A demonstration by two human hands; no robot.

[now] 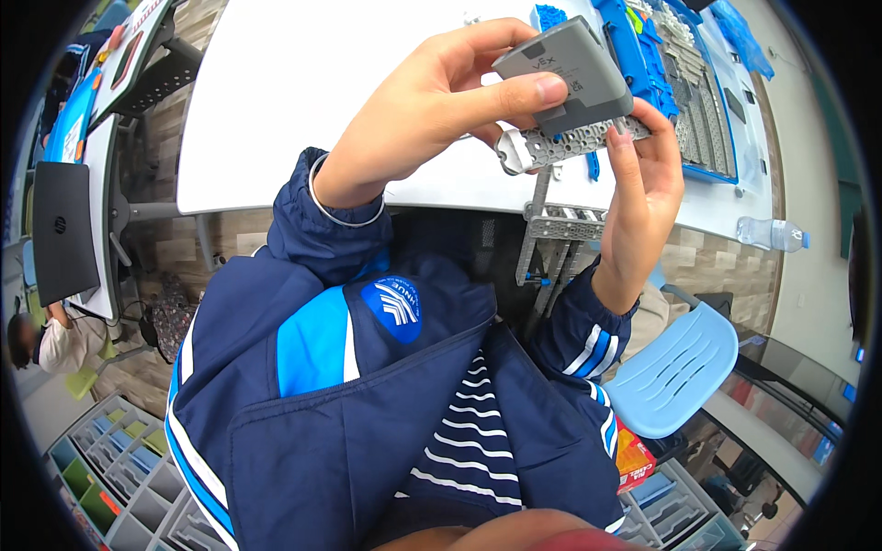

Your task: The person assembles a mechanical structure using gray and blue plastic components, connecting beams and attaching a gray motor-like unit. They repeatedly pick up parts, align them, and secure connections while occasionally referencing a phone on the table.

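Note:
My left hand is raised in front of me and pinches a grey rectangular box between thumb and fingers. The box rests against a grey perforated beam. My right hand grips that beam from the right, fingertips at its end under the box. A longer grey perforated frame hangs down from the beam between my forearms. A thin bangle circles my left wrist, above a navy jacket sleeve.
A white table lies behind my hands, with a blue tray of grey and blue building parts at its right. A water bottle, a light blue chair, a black laptop, sorting bins and another seated person surround me.

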